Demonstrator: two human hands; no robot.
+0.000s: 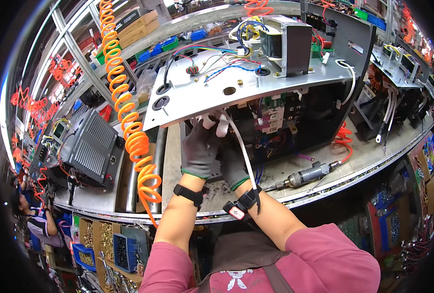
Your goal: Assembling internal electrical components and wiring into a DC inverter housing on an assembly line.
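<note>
My left hand (200, 146), in a grey glove with white fingertips, reaches up to the near edge of a silver metal panel (192, 100). Its fingers are curled in beneath that edge; what they pinch is hidden. Close beside it is my right hand (232, 163), also gloved, its fingers mostly covered by the left hand and a white cable (242, 146). From the fingertips this cable hangs down across my right wrist, ending in a black tip. The panel tops a black-sided machine chassis (319, 117) with circuit boards inside. A transformer (295, 49) and coloured wires sit on top.
A power screwdriver (307, 176) lies on the bench to the right, with an orange coiled hose. Another orange coiled hose (121, 97) hangs at the left. A grey machine (90, 146) stands farther left, above blue screw bins (124, 251). A person (43, 224) is at far left.
</note>
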